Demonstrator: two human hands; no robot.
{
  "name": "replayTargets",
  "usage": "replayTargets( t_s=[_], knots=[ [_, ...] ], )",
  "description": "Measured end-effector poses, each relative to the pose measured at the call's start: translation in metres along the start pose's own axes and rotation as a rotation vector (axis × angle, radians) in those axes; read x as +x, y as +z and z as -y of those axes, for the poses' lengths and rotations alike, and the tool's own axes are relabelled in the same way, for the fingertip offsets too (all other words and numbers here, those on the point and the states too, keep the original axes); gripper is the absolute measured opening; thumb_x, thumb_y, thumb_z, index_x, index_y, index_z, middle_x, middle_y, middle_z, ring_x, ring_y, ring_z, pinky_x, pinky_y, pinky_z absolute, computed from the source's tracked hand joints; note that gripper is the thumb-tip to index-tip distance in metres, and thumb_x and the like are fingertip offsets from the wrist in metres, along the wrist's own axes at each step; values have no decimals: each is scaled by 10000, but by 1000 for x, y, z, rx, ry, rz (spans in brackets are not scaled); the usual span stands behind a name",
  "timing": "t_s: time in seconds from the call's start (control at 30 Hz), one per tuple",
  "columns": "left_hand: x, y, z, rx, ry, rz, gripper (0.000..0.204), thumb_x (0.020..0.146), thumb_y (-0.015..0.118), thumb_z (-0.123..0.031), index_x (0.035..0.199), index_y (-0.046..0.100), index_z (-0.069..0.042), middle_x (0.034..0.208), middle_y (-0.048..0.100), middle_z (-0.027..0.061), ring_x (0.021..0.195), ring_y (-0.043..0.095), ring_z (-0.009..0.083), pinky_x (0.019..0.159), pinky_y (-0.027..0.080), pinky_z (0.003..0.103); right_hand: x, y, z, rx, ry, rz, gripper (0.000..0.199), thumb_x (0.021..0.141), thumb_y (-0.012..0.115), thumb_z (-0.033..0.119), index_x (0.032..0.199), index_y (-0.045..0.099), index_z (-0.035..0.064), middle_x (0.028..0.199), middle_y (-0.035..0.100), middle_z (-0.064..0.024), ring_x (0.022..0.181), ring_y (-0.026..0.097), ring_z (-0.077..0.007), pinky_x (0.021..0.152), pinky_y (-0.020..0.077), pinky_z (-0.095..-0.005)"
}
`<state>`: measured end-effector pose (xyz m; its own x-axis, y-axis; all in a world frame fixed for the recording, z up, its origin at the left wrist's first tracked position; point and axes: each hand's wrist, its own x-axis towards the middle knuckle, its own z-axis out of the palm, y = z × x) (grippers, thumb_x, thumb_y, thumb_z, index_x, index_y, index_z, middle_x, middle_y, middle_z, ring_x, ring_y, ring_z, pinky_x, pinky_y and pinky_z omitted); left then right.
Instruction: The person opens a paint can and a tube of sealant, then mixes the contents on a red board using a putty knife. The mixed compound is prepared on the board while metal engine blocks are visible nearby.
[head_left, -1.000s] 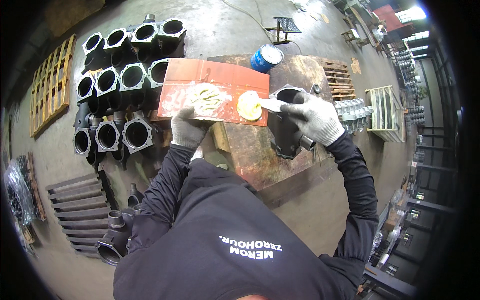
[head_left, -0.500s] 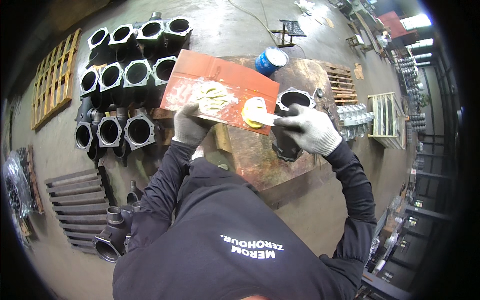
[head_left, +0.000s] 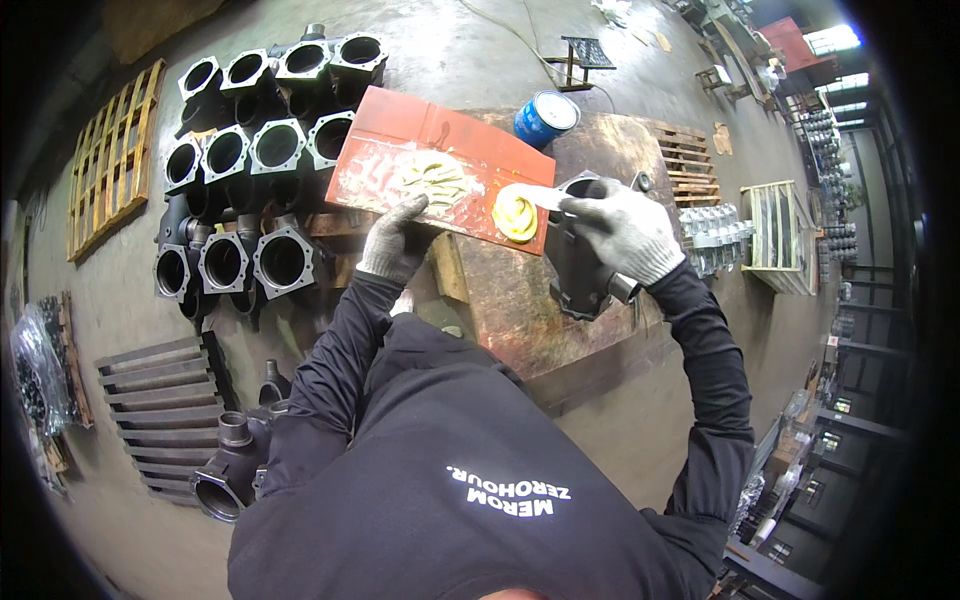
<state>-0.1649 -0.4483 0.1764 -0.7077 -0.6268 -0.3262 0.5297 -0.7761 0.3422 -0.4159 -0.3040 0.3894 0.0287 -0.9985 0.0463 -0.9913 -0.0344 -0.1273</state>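
**Fingers on board and scraper: putty being gathered**

Fingers of the left hand [head_left: 395,243], gloved, are closed on the near edge of the red board [head_left: 440,165], which is held tilted over the rusty table [head_left: 520,300]. Fingers of the right hand [head_left: 625,232] are wrapped around a scraper [head_left: 540,196], its blade laid on the yellow putty blob [head_left: 515,215] at the board's right end. Compared with a second ago, the blob is seen drawn tighter toward the board's corner and the board raised slightly; mixing is judged to be well along. A paler smear [head_left: 432,178] is spread at mid-board. A black casting [head_left: 580,265] is stood under the right hand, partly hidden. Beyond, a blue can [head_left: 545,118] is set on the table. Rows of black housings [head_left: 250,150] are ranged on the left, crowding that side; wooden pallets [head_left: 110,155] are placed farther out.
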Motion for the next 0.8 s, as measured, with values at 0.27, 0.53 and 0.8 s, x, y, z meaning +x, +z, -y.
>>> replayTargets(
  t_s=[0.27,0.53,0.8],
  knots=[
    [13,6,14,-112,76,42,366,992,637,-109,1343,596,-15,1311,688,120,1162,675,252,1055,514,399,-1,8,-1,16,74,118,250,894,762,216,1141,796,202,999,687,-103,927,704,-314,756,560,-418],
    [20,18,9,-389,62,17,569,1033,550,-326,1484,476,14,1482,569,217,1365,553,379,1202,383,576,0,7,-6,34,-49,156,251,884,767,211,1133,804,221,1023,698,-83,941,691,-302,845,548,-435],
    [17,23,3,-403,68,18,531,1031,542,-283,1447,495,45,1440,598,234,1332,576,395,1187,392,595,-15,3,-13,74,-48,235,273,880,794,235,1152,798,227,1004,683,-85,899,703,-285,745,572,-407]
  ],
)
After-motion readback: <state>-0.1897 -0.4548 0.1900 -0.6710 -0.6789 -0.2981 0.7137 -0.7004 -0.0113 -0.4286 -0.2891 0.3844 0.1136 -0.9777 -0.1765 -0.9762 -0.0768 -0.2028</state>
